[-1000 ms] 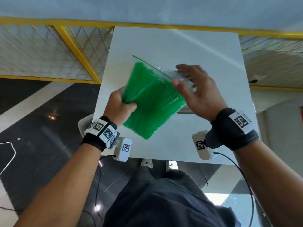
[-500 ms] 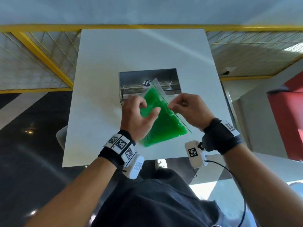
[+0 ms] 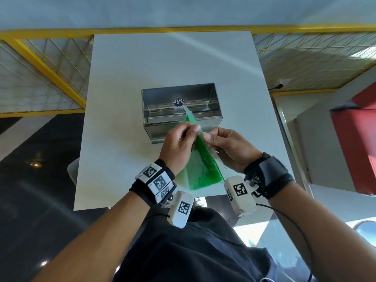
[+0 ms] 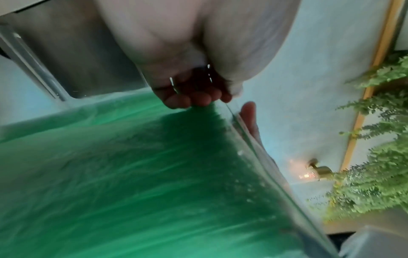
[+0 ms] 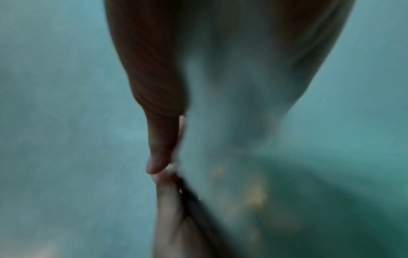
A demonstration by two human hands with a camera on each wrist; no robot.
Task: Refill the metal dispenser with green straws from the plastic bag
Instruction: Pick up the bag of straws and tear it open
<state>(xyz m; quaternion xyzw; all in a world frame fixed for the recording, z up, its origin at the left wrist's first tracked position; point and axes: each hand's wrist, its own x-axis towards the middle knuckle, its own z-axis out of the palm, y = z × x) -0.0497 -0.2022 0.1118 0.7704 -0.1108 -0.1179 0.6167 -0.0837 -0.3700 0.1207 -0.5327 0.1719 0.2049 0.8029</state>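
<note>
The clear plastic bag [image 3: 200, 165] packed with green straws [image 3: 203, 174] stands on edge on the white table, its top corner leaning over the metal dispenser [image 3: 179, 110]. My left hand [image 3: 181, 142] pinches the bag's upper edge from the left. My right hand [image 3: 221, 144] pinches the same edge from the right, fingers curled. The dispenser is an open steel box with a round blue logo on its inner back wall. In the left wrist view the straws [image 4: 143, 183] fill the frame under my fingertips [image 4: 194, 99]. The right wrist view is blurred; there my thumb and a finger meet in a pinch.
The white table [image 3: 162, 64] extends beyond the dispenser to a yellow railing with wire mesh [image 3: 46, 66]. A red panel [image 3: 360, 135] stands at the right. Dark floor lies to the left of the table.
The bag came down from the air in front of me to the table by the dispenser and turned on edge. Both hands moved to its top edge and now pinch it.
</note>
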